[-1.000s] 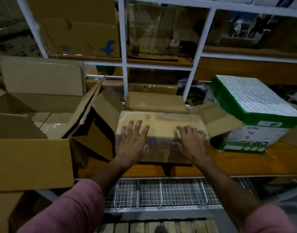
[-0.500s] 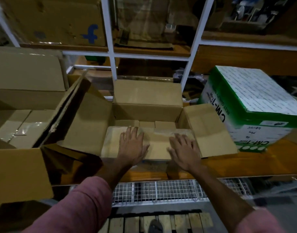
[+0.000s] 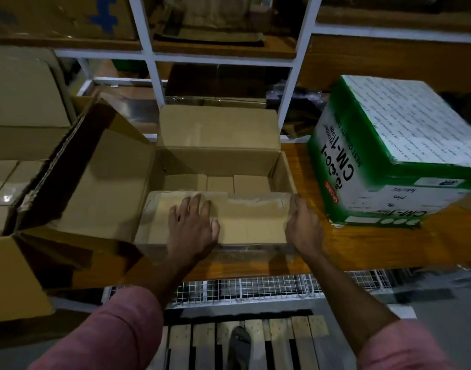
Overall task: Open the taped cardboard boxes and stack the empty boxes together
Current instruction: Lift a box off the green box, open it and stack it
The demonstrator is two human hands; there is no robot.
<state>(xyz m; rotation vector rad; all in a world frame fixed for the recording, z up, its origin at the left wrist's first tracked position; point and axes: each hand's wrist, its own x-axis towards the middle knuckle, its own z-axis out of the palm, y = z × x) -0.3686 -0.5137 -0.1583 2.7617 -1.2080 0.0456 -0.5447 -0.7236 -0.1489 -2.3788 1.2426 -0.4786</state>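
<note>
My left hand (image 3: 193,227) lies flat on the open brown cardboard box's (image 3: 218,145) near flap; my right hand (image 3: 303,225) grips its corner, the green-and-white carton (image 3: 389,161) close beside.

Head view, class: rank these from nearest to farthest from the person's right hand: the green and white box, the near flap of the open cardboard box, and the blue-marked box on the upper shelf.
1. Near flap: the right hand holds its right end.
2. Green and white box: just right of the hand, on the wooden shelf.
3. Blue-marked box: far upper left, on the shelf above.
</note>
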